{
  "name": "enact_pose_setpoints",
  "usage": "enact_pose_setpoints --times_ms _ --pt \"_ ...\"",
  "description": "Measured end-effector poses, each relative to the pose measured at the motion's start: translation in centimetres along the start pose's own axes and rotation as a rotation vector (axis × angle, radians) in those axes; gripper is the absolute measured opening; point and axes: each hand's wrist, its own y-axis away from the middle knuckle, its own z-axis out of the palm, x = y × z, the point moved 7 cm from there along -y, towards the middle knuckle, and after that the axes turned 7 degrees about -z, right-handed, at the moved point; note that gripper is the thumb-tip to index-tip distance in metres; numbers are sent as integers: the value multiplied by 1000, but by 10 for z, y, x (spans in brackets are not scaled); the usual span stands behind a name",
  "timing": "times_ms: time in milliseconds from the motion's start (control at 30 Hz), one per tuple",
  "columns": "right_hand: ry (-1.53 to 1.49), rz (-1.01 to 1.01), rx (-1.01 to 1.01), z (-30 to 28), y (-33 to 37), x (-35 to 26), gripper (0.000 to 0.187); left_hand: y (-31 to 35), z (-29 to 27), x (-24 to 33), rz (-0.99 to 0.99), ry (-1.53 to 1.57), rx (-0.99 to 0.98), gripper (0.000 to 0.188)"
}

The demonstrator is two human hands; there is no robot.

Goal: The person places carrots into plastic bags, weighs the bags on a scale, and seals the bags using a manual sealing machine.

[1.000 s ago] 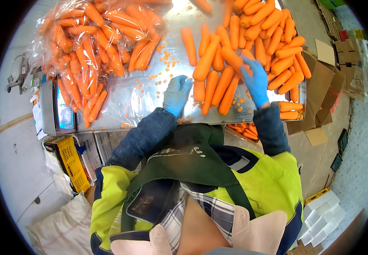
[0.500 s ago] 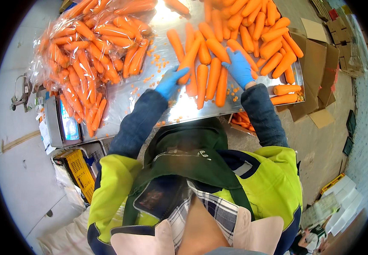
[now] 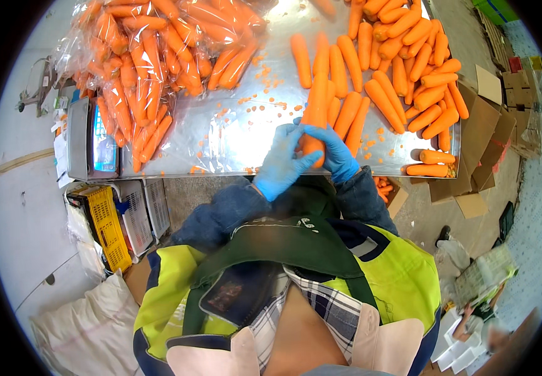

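Close to the near table edge, my gloved left hand (image 3: 280,164) and gloved right hand (image 3: 336,155) come together around orange carrots (image 3: 316,106). Their fingers curl in from both sides, and a rounded carrot end shows between the two palms. The held carrots point away from me; how many there are is partly hidden by my fingers. Just beyond and to the right of my hands, more loose carrots (image 3: 348,114) lie side by side on the metal table (image 3: 221,135).
Clear plastic bags of carrots (image 3: 152,69) fill the table's left side. A larger loose carrot pile (image 3: 408,50) lies at right. A device with a lit screen (image 3: 104,138) stands at the left edge. Crates (image 3: 109,229) and an open cardboard box (image 3: 480,135) flank the table.
My hands were apart over the loose carrots, the left one on a carrot. Both have drawn nearer to me and closed together around carrots. The view has shifted slightly.
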Motion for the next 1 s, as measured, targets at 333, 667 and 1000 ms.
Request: enact_pose_setpoints --times_ms 333,667,1000 --pt "-971 234 69 36 -7 -4 53 -28 -48 -121 -162 -553 361 29" --pt "-728 133 117 28 6 -3 54 -25 -65 -135 -127 -341 354 19" --pt "234 -223 137 2 3 -12 58 -13 -69 -129 -326 14 341 19"
